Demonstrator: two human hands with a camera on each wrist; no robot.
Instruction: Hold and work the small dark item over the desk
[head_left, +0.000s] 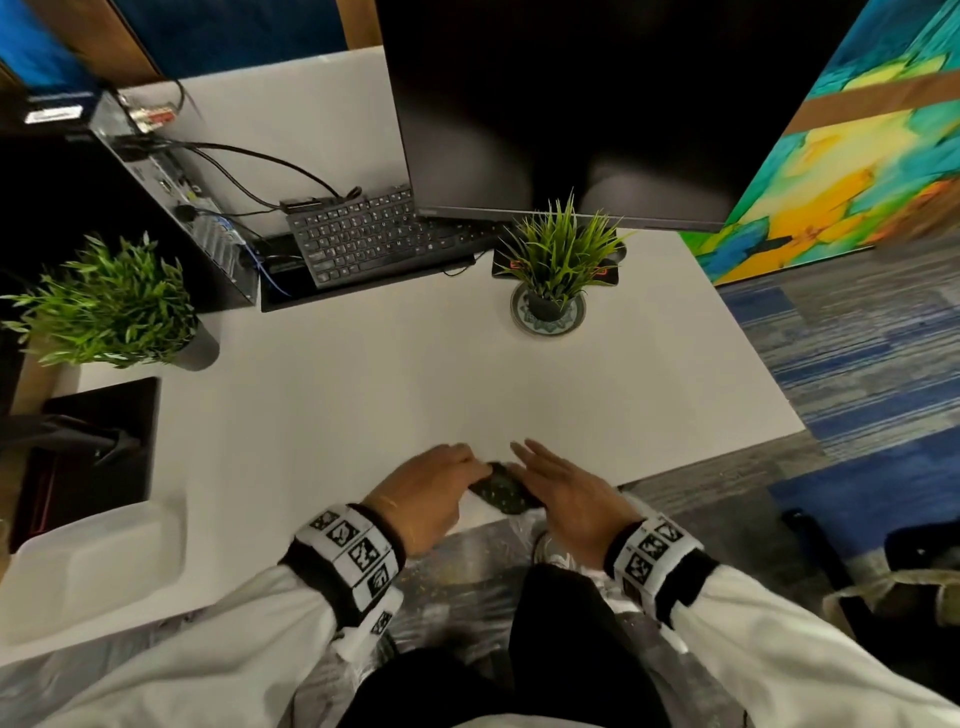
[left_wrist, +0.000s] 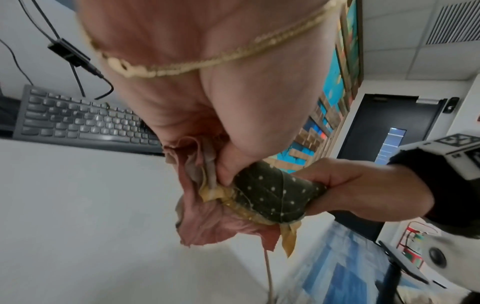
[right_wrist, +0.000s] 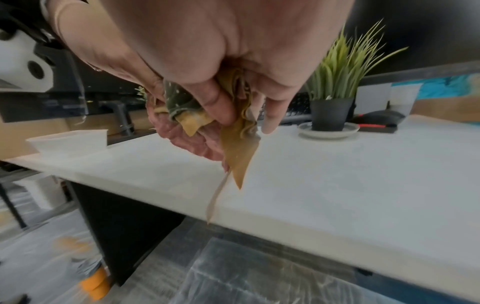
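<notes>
At six o'clock, the left hand (head_left: 431, 493) and right hand (head_left: 566, 493) both pinch a crumpled dark-green white-dotted leaf with a reddish underside (head_left: 501, 488) over the near edge of the white desk (head_left: 389, 395); a grassy potted plant (head_left: 556, 260) stands at twelve o'clock.

Crumpled leaf (left_wrist: 270, 197) — dark green with white dots, pinkish-red underside, yellowed edges — held above desk edge.

Both forearms are reaching forward and meeting over the near edge of the white desk (head_left: 363, 395). The left hand (head_left: 431, 493) is curling its fingers into a pinch, knuckles up. The right hand (head_left: 566, 493) is pinching with its thumb while its outer fingers are stretching out straight.
</notes>
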